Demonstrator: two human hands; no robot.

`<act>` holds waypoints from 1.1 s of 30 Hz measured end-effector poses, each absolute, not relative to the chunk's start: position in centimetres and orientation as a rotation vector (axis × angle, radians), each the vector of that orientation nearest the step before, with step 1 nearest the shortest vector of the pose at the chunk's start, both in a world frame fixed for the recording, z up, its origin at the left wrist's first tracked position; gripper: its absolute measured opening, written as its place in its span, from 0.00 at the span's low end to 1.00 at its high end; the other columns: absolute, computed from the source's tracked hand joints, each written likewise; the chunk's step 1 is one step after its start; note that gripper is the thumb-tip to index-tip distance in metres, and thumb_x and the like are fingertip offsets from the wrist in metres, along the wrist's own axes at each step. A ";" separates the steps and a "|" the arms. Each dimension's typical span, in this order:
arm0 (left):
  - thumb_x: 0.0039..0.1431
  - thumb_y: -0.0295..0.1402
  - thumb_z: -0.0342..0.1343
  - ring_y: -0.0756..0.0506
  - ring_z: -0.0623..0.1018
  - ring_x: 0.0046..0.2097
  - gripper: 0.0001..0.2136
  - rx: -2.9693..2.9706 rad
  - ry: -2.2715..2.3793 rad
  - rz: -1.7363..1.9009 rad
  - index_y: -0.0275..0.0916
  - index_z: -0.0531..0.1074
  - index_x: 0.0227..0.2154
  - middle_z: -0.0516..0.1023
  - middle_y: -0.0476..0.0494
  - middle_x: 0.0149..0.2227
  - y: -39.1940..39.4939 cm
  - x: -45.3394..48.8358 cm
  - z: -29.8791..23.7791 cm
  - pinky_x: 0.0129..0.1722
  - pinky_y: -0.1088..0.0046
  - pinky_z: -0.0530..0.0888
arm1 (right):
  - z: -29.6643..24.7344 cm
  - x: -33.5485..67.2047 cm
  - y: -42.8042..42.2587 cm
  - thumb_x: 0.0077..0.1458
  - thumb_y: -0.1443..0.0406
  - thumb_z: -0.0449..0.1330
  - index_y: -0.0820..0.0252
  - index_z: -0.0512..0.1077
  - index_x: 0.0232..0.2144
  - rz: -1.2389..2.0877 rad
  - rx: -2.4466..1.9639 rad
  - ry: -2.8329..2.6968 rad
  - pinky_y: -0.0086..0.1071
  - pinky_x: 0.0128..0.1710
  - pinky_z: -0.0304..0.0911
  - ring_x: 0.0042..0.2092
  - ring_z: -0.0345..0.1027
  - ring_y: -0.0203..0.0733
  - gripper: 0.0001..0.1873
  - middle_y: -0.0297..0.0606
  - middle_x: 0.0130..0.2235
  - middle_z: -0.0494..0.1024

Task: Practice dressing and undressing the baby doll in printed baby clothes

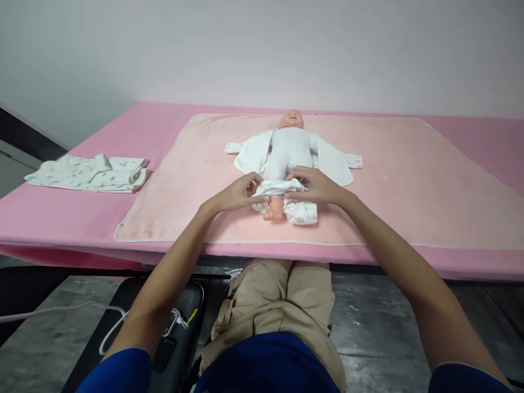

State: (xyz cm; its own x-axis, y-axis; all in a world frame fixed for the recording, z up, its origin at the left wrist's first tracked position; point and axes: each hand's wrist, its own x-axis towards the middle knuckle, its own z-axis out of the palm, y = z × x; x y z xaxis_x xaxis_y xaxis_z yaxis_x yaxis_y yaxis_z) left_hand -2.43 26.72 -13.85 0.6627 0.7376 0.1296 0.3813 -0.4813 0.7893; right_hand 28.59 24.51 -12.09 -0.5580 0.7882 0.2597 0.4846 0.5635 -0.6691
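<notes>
A baby doll lies on its back on a pale pink blanket, head toward the wall, an open white garment spread under it. A bunched white piece of clothing sits at its hips. My left hand pinches the left side of that bunched cloth. My right hand grips its right side. One bare doll foot sticks out below my hands; a printed white pant leg covers the other leg.
The blanket lies on a bright pink table against a white wall. Folded patterned baby clothes rest at the left of the table. A black stool and white cables are on the floor at my left.
</notes>
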 end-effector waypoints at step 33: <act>0.66 0.50 0.70 0.47 0.80 0.45 0.18 1.515 0.381 0.082 0.41 0.77 0.45 0.80 0.46 0.44 34.9 5.5 -12.4 0.47 0.72 0.78 | -14.5 30.6 23.1 0.52 0.50 0.81 0.64 0.80 0.45 2.099 -0.973 -1.336 0.27 0.35 0.70 0.36 0.75 0.37 0.29 0.37 0.38 0.82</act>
State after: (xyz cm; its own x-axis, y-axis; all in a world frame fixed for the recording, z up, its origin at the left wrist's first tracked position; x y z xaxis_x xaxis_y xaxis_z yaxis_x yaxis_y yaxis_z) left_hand 5.52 34.86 -12.44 0.9384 0.2866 -0.1931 0.1821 0.0649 0.9811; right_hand 30.61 23.14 -14.53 -0.6405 0.7004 -0.3148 -0.0115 -0.4187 -0.9081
